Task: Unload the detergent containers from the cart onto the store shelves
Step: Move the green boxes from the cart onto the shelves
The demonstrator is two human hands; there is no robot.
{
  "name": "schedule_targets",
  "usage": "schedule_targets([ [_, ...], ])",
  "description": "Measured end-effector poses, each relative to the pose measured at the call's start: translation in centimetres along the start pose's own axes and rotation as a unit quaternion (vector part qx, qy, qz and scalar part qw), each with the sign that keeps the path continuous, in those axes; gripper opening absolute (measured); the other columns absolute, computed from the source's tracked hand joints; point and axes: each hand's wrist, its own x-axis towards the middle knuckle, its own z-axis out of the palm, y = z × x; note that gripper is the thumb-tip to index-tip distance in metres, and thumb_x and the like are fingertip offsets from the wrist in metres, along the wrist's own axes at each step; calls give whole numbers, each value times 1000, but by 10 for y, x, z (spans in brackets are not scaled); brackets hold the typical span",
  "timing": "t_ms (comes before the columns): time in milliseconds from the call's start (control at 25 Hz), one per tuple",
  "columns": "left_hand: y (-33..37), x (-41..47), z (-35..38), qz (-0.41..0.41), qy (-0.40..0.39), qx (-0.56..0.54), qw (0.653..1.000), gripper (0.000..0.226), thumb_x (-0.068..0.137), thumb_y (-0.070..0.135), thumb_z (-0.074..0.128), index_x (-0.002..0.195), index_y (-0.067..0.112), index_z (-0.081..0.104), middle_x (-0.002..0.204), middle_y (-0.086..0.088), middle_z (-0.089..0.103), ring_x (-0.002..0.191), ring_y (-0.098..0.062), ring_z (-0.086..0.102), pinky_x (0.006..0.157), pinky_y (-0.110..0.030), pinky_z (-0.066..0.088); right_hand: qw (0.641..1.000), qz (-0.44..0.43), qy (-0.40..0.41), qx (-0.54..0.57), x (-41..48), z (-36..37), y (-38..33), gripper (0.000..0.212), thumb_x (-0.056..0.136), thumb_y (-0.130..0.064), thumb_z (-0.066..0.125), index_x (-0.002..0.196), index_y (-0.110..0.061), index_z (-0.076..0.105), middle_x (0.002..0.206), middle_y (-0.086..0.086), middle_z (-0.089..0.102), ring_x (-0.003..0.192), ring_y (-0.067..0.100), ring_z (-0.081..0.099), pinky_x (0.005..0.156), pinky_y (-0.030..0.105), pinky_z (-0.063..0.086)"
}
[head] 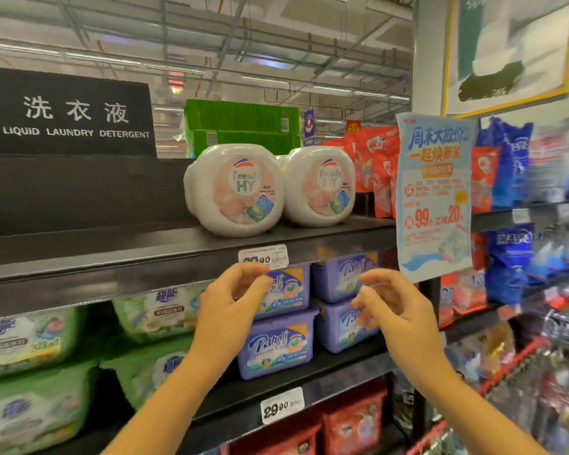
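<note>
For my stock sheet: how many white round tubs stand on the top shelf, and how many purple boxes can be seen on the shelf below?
White round tubs: 2
Purple boxes: 4
Total: 6

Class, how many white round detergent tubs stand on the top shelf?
2. The left tub stands at the front edge of the top shelf; the right tub stands beside it, slightly further back. Others may be hidden behind them.

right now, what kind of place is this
Most likely a supermarket's laundry aisle: the sign reads LIQUID LAUNDRY DETERGENT, price tags line the shelves, and detergent tubs stand on top.
</note>
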Motion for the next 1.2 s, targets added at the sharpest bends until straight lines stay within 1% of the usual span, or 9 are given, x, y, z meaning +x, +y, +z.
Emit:
schedule_targets([
  [240, -24, -124, 66, -147, -97, -71, 982, 18, 88, 2, 62, 86, 18, 70, 74, 9, 75, 64, 3, 65, 59, -7, 46, 984, 157, 62, -51, -139, -122, 1, 15, 91, -1, 56, 90, -11, 68, 70, 11, 70, 55, 19, 62, 52, 24, 53],
  [320, -24, -159, 94, -181, -111, -78, 974, 19, 88, 2, 62, 86, 19, 71, 75, 7, 75, 69, 1, 66, 65, -9, 49, 973, 197, 99, -65, -171, -166, 2, 15, 91, 0, 56, 92, -9, 67, 70, 10, 71, 54, 18, 62, 51, 22, 52],
  [440, -24, -215, 145, -246, -102, -86, 960, 19, 87, 5, 61, 86, 20, 71, 74, 8, 75, 66, 4, 65, 59, -8, 48, 950, 250, 174, -65, -212, -232, 6, 13, 92, 2, 53, 93, -4, 64, 63, 3, 71, 51, 10, 61, 51, 16, 51],
  [520, -23, -251, 182, -291, -101, -87, 947, 17, 87, 5, 63, 86, 19, 72, 72, 9, 75, 63, 5, 65, 62, -13, 51, 940, 277, 190, -55, -233, -272, 10, 13, 92, 3, 52, 92, -3, 64, 62, 3, 70, 51, 8, 62, 51, 16, 52],
  [600, -20, -285, 223, -328, -96, -76, 937, 16, 86, 5, 65, 85, 18, 73, 74, 7, 75, 65, 1, 66, 69, -22, 51, 934, 300, 187, -52, -248, -316, 12, 16, 91, 3, 53, 88, -7, 65, 63, 5, 70, 52, 8, 63, 50, 16, 52],
  [680, -17, -310, 259, -353, -90, -83, 928, 18, 88, 3, 62, 86, 18, 73, 77, 2, 75, 68, -4, 66, 71, -23, 51, 928, 318, 183, -62, -255, -355, 14, 20, 90, 3, 54, 84, -12, 67, 64, 7, 70, 52, 9, 63, 50, 16, 51],
  [880, -13, -331, 329, -383, -95, -58, 917, 13, 88, 7, 65, 89, 17, 72, 75, 2, 73, 62, 0, 63, 53, -7, 46, 920, 343, 170, -80, -244, -429, 37, 23, 90, 4, 56, 82, -15, 66, 62, 3, 69, 52, 12, 60, 49, 18, 50],
  [1080, -47, -303, 382, -385, -101, -38, 917, 18, 91, 5, 59, 92, 18, 70, 87, 1, 73, 79, -9, 65, 67, -21, 47, 918, 363, 127, -98, -202, -456, 100, 18, 92, 2, 52, 90, -12, 64, 64, 0, 68, 53, 11, 60, 50, 20, 49],
  [1200, -88, -287, 418, -419, -93, -24, 903, 18, 92, 5, 57, 94, 20, 68, 89, 2, 71, 83, -12, 64, 68, -24, 46, 913, 383, 74, -123, -171, -459, 150, 15, 93, 0, 52, 95, -10, 63, 75, 10, 69, 57, 15, 59, 54, 24, 49],
])
